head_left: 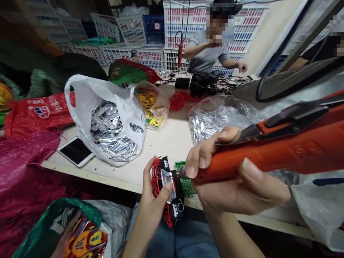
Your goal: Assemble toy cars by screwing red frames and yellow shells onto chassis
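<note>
My left hand (153, 200) is closed round a red and black toy part (172, 193) with a silver plate in its middle, thumb pressed on the plate. My right hand (231, 179) grips an orange electric screwdriver (268, 150), which slants down to the left. Its metal tip (180, 172) reaches the upper part of the toy part; whether it touches a screw is too small to tell. Behind the toy part, partly hidden, lies a green perforated tray (188, 187) at the table's front edge.
On the table (163, 143) stand a white bag of silver parts (113, 132), a clear bag of yellow parts (150, 107) and another of silver parts (204, 125). A phone (76, 151) lies left. Across the table sits a person (204, 53). An open bag (86, 240) is lower left.
</note>
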Demonstrator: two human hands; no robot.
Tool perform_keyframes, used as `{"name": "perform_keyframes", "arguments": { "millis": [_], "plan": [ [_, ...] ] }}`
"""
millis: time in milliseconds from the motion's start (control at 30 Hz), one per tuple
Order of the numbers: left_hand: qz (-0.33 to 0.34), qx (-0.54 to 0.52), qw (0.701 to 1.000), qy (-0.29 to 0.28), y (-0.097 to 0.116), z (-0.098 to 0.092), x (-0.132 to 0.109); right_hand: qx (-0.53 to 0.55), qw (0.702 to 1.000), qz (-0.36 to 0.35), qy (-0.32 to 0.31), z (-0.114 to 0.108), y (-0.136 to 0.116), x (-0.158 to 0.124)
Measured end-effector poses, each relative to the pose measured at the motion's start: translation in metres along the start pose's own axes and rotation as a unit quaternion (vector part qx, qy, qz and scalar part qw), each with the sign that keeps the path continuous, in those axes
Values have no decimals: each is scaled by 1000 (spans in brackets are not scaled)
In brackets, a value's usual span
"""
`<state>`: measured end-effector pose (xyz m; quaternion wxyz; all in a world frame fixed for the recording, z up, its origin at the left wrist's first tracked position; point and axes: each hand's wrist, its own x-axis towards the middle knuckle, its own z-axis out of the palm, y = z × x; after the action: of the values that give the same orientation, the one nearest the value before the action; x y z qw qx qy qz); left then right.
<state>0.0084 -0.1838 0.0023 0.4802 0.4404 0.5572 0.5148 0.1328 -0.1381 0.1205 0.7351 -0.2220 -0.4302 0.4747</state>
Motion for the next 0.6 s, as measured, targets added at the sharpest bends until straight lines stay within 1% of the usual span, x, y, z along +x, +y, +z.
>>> {"name": "perform_keyframes", "arguments": {
  "millis": [100,233,400,533,600],
  "plan": [
    [0,1,1000,6,0,0,2,13,1000,9,13,3,0,2],
    [-2,8,1000,14,0,1,5,33,999,9,-2,2,5,3],
    [2,19,1000,4,2,3,10,70,997,-3,-44,-8,15,7],
    [-7,-7,1000,-7,5,5,12,71,993,-29,-85,-16,19,14],
    [-8,-24,1000,-17,6,5,13,70,993,-41,-89,-18,19,17]
  ]
}}
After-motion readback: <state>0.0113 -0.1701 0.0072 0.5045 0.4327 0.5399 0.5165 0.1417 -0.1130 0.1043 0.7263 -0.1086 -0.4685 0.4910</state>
